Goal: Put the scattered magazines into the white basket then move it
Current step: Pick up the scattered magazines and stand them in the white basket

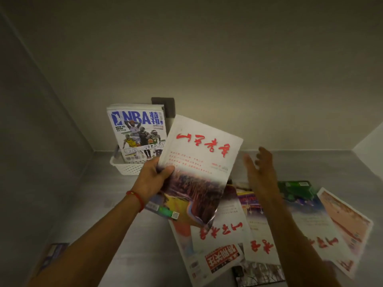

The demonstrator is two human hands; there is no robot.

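My left hand (154, 179) grips a white magazine with red brush lettering (202, 162) by its left edge and holds it tilted above the surface, just right of the white basket (128, 167). An NBA magazine (137, 133) stands upright in that basket against the back wall. My right hand (262, 172) hovers to the right of the held magazine with its fingers spread, and it holds nothing. Several more magazines (223, 241) lie scattered flat on the grey surface below and to the right.
A green packet (296, 189) lies behind the scattered magazines at the right. Near the bottom left edge a dark booklet (52, 255) lies flat. Grey walls close the space at the left, back and right. A dark block (163, 106) sits on the back wall behind the basket.
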